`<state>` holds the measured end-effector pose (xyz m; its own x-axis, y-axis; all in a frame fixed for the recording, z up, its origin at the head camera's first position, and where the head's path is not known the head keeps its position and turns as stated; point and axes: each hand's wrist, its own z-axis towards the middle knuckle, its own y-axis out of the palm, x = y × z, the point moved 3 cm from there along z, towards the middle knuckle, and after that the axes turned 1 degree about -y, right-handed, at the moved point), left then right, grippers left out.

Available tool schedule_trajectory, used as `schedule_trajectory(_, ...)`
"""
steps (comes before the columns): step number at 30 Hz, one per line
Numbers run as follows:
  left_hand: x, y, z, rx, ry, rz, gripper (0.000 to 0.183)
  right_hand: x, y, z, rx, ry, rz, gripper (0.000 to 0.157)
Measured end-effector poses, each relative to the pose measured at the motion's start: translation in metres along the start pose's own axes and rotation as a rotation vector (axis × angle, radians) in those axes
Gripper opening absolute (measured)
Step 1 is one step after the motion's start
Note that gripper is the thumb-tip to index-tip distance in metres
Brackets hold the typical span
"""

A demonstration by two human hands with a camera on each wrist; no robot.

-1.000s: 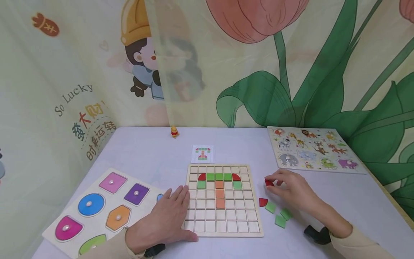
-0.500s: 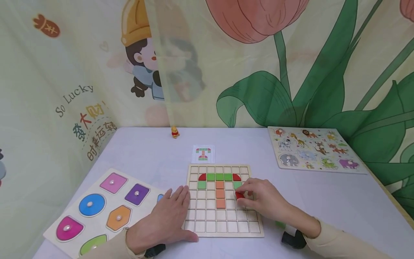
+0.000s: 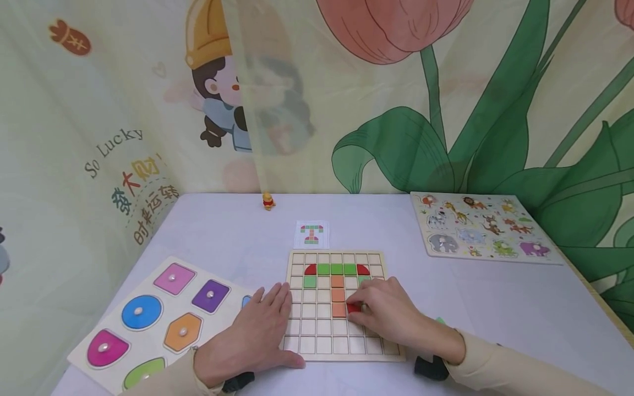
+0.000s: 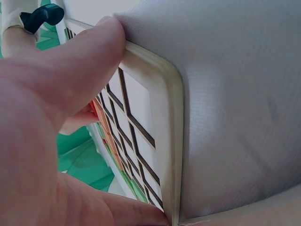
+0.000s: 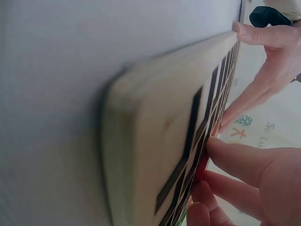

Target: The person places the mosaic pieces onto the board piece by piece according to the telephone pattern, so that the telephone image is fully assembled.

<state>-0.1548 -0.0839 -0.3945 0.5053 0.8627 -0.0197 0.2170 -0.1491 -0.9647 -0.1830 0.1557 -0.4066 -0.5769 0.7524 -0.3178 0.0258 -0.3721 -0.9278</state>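
A wooden grid board (image 3: pixel 322 346) lies in the middle of the table. My left hand (image 3: pixel 250 335) rests along its left edge with straight fingers, the thumb at the near corner. Between thumb and fingers my right hand (image 3: pixel 391 311) pinches a red rounded tile (image 3: pixel 353 308). In the right wrist view this red tile (image 5: pixel 202 165) is right at the grid surface. It sits just right of the lowest orange tile (image 3: pixel 339 311) in a column of orange squares. Above runs a row of green tiles (image 3: pixel 337 269) with a red rounded tile (image 3: pixel 310 269) at its left end.
Behind the board lies a small pattern card (image 3: pixel 312 235). A shape puzzle with knobs (image 3: pixel 182 332) is at left, an animal puzzle (image 3: pixel 482 225) at back right. A small bear figurine (image 3: pixel 268 201) stands at the far edge. One green tile (image 3: pixel 440 320) shows behind the right wrist.
My right hand has carried the red tile leftward from the table at right onto the grid, beside the orange column. My left hand has stayed at the board's edge.
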Motion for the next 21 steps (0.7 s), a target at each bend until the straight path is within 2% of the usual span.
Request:
schedule_trajectory(11, -0.0002, 0.0013, 0.0003, 0.005, 0.001, 0.002, 0.123, 0.0011, 0.0, 0.0003, -0.018, 0.023, 0.033, 0.025)
schedule_trajectory(21, 0.0, 0.0015, 0.0003, 0.007, 0.002, 0.009, 0.123, 0.0038, -0.002, -0.0012, -0.034, 0.051, 0.084, 0.025)
